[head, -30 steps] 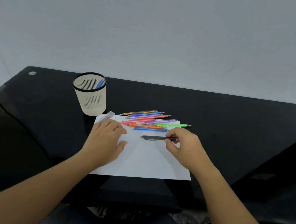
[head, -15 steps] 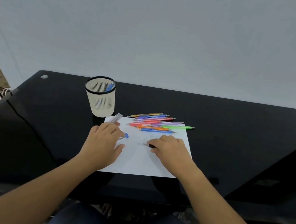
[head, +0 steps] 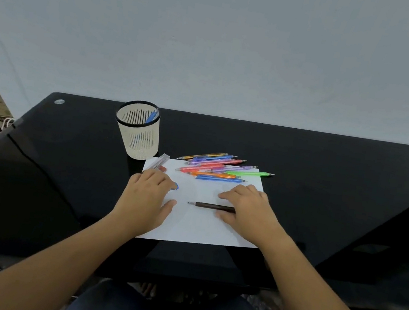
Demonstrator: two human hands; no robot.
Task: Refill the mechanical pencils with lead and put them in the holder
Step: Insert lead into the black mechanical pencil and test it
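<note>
Your left hand (head: 147, 194) lies flat and loose on the paper (head: 199, 230). A small blue bit (head: 177, 186) peeks out by its fingertips. Your right hand (head: 249, 211) lies on the paper too, apart from the left. The back end of a dark pencil (head: 212, 206) goes under it; you cannot tell if it pinches the pencil. More pencils (head: 212, 168) lie in a pile past your hands. The holder (head: 138, 135) stands on the black surface (head: 329, 174) with one blue pencil (head: 151, 117) inside. A clear tube (head: 158, 162) lies beside it.
</note>
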